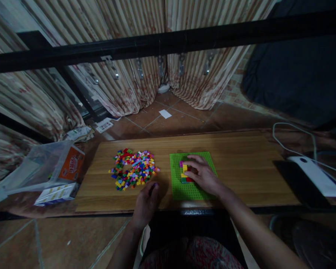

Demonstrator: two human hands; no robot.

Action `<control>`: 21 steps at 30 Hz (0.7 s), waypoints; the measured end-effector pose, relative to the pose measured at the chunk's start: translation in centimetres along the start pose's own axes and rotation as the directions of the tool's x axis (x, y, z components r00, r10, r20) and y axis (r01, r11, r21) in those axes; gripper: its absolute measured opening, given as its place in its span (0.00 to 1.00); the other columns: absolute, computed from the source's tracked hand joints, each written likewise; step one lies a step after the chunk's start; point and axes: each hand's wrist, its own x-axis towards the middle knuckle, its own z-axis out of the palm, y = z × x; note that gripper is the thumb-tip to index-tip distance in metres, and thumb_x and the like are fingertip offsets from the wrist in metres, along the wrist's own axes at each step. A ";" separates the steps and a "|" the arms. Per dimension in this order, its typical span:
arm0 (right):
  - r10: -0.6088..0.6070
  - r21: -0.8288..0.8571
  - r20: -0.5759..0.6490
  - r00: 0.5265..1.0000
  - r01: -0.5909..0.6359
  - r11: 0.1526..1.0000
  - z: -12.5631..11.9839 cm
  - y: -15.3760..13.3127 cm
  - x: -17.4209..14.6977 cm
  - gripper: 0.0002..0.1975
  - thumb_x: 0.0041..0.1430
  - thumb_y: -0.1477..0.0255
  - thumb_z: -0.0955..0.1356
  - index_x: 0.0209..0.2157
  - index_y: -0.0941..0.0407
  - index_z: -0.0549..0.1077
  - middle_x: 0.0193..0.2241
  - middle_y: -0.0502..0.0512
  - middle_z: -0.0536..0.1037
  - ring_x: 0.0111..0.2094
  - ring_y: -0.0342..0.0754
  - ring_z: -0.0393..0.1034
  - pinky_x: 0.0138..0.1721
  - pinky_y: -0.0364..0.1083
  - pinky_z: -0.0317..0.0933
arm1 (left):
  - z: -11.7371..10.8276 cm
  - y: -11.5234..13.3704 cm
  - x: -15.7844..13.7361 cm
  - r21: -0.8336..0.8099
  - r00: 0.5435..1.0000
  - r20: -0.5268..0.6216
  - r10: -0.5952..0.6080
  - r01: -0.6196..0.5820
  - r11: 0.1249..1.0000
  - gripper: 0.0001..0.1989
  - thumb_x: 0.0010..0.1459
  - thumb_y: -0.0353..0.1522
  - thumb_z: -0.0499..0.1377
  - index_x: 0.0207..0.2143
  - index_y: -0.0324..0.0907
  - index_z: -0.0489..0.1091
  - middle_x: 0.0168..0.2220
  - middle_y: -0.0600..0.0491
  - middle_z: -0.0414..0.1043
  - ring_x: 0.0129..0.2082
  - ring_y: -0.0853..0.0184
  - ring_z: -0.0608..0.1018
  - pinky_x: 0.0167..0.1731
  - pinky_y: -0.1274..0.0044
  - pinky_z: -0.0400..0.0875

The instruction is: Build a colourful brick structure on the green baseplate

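Note:
A green studded baseplate (177, 192) lies on the wooden board, bearing a small build of yellow bricks (184, 169), red bricks (189, 179), a green brick (183, 180) and a purple brick (181, 164). My right hand (203, 173) reaches over the plate from the right, thumb and fingertips at the build; the hand hides part of it. Beside the plate's lower left, my left hand (147, 201) is closed, with what looks like a small purple brick (156, 185) at its fingertips. A pile of loose mixed-colour bricks (142, 164) spreads just beyond that hand.
The wooden board (240, 164) carries the plate and pile. At left stand a clear plastic bin (46, 164) with an orange label and a white-blue box (57, 193). A black flat object (299, 183), a white device (316, 175) and a cable lie at right. A dark rail (168, 43) crosses above.

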 end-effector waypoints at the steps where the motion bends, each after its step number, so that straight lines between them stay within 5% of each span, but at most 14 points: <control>1: -0.009 -0.030 0.007 1.000 0.009 0.999 0.1 -0.1 0.1 0.15 0.59 0.64 0.66 0.47 0.49 0.75 0.54 0.57 0.67 0.56 0.55 0.61 0.56 0.58 0.57 | 0.1 0.0 0.1 -0.013 1.000 0.017 -0.008 0.008 1.000 0.19 0.58 0.45 0.53 0.37 0.39 0.71 0.27 0.53 0.71 0.26 0.69 0.72 0.27 0.79 0.66; 7: -0.033 -0.078 -0.021 0.999 0.032 0.996 0.3 0.0 0.2 0.16 0.59 0.62 0.67 0.48 0.47 0.75 0.55 0.57 0.67 0.56 0.57 0.60 0.56 0.60 0.57 | 0.4 0.1 0.2 -0.077 0.997 0.052 -0.059 0.063 0.995 0.19 0.58 0.45 0.53 0.38 0.39 0.71 0.26 0.53 0.70 0.25 0.70 0.70 0.25 0.79 0.66; 15: 0.006 -0.023 -0.074 0.997 -0.008 1.000 1.1 0.4 -0.3 0.15 0.59 0.62 0.67 0.48 0.45 0.75 0.58 0.55 0.64 0.58 0.56 0.58 0.58 0.59 0.54 | 0.4 0.3 0.2 -0.053 0.999 0.031 0.010 -0.009 0.999 0.18 0.58 0.44 0.53 0.39 0.39 0.72 0.33 0.50 0.74 0.31 0.67 0.74 0.31 0.78 0.69; 21: 0.052 0.083 -0.086 0.995 -0.045 0.996 1.2 0.5 -0.5 0.18 0.58 0.62 0.67 0.50 0.46 0.73 0.57 0.56 0.65 0.58 0.55 0.59 0.58 0.58 0.55 | 2.0 2.1 1.1 -0.063 0.975 0.217 0.052 -0.039 0.997 0.22 0.60 0.43 0.51 0.52 0.41 0.68 0.34 0.51 0.75 0.31 0.66 0.75 0.34 0.75 0.71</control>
